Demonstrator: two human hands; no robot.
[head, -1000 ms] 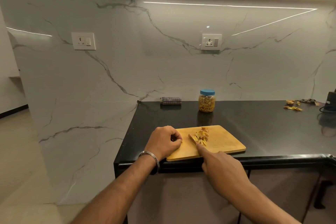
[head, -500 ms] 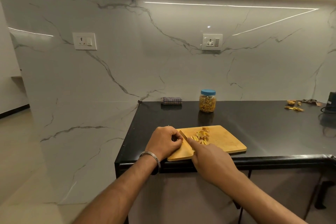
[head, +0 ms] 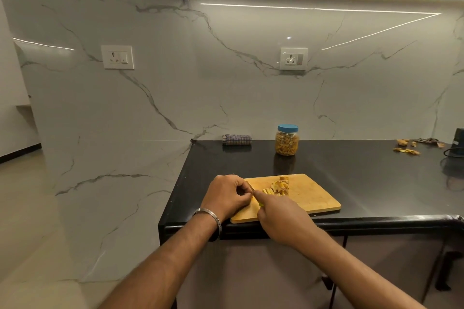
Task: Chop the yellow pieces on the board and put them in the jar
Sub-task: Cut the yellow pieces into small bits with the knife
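A person's left hand [head: 227,195] sits curled at the near left corner of a wooden chopping board [head: 313,198], its fingertips pinching what appears to be a small piece just beside the blade, though the piece itself is too small to make out. The right hand [head: 281,218] grips a knife [head: 256,195] with a yellow-green handle, forefinger laid along the top, the blade angled toward the left hand's fingers. Just beyond the knife, a small heap of yellow pieces [head: 278,187] lies near the middle of the board, some already in short sticks and others in thicker chunks toward the far side. The board rests at the front edge of a black counter [head: 364,170]. Well behind it stands a clear jar [head: 287,140] with its blue lid [head: 287,128] on, already largely filled with similar yellow strips. A folded checked cloth [head: 237,139] lies against the marble wall to the jar's left, and scraps of peel [head: 406,150] are scattered far to the right beside a dark appliance [head: 458,142]. By the look of it the chopping is partly done, with chunks left to cut; the lid must yet come off and the heap on the board be carried to the jar.
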